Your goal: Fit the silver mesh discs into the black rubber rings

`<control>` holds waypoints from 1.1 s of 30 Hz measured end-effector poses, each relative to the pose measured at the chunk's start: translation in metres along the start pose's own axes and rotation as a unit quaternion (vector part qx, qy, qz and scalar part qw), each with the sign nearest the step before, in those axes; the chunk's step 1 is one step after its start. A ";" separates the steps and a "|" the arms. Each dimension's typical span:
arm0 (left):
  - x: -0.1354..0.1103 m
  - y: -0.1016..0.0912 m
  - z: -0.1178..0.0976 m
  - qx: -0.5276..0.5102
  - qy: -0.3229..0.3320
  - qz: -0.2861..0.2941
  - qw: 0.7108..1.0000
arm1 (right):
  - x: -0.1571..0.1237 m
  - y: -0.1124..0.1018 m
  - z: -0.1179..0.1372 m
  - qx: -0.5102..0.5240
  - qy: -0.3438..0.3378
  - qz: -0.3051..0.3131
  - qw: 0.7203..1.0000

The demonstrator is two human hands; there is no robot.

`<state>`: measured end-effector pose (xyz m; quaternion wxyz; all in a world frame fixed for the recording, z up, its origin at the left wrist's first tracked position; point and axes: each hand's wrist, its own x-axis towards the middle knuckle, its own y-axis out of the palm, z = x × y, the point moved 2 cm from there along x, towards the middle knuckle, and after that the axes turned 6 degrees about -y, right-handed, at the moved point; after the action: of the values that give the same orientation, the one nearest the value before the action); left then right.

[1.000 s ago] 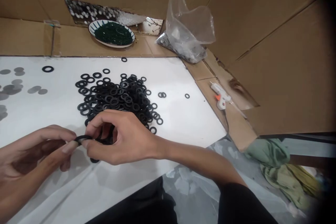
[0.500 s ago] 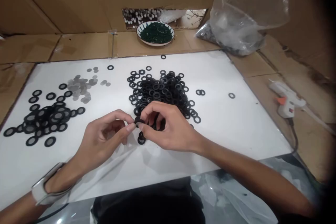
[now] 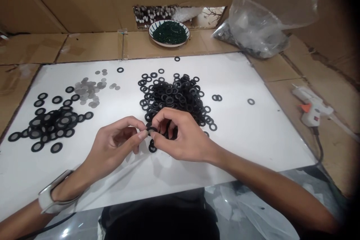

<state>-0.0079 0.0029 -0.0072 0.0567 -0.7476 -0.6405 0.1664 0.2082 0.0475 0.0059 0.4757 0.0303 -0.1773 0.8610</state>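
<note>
Between the fingertips of both hands is a black ring washer [image 3: 152, 129] with a grey disc showing in it. My left hand [image 3: 119, 138] pinches its left edge between thumb and forefinger. My right hand [image 3: 180, 135] pinches its right side, the other fingers curled and partly hidden. Just behind the right hand spreads a heap of black ring washers [image 3: 177, 93]. A few loose rings [image 3: 152, 147] lie under the fingertips. To the left sit a pile of black rings with grey centres [image 3: 53, 122] and a scatter of small grey discs [image 3: 89, 90].
The white board [image 3: 239, 135] lies on cardboard. A striped plate [image 3: 152, 39] of dark green bits stands at the back, beside a clear plastic bag [image 3: 261, 26] with grey contents. A white glue gun [image 3: 312, 105] with a cord rests at the right. Single rings [image 3: 251, 101] lie scattered.
The view has shifted slightly, so everything on the board appears a little to the right and mostly higher. Both hands keep nearly the same pinch on the ring washer.
</note>
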 end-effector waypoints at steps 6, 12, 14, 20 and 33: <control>0.000 -0.001 0.004 -0.011 -0.004 0.006 1.000 | 0.000 0.001 0.001 -0.002 -0.004 0.000 1.000; 0.000 0.000 0.001 -0.010 -0.003 0.005 1.000 | -0.001 0.001 0.001 -0.006 0.001 0.007 1.000; 0.000 0.001 0.000 -0.010 -0.002 0.005 1.000 | -0.001 0.001 0.002 -0.006 0.004 0.008 1.000; 0.000 0.001 -0.001 -0.011 0.002 0.006 1.000 | 0.000 0.000 0.003 -0.006 0.008 0.005 1.000; -0.001 0.000 0.001 -0.009 -0.006 0.006 1.000 | 0.000 0.001 0.003 -0.013 0.015 0.009 1.000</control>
<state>-0.0085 0.0018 -0.0084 0.0450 -0.7507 -0.6380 0.1656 0.2074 0.0463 0.0082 0.4711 0.0100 -0.1819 0.8631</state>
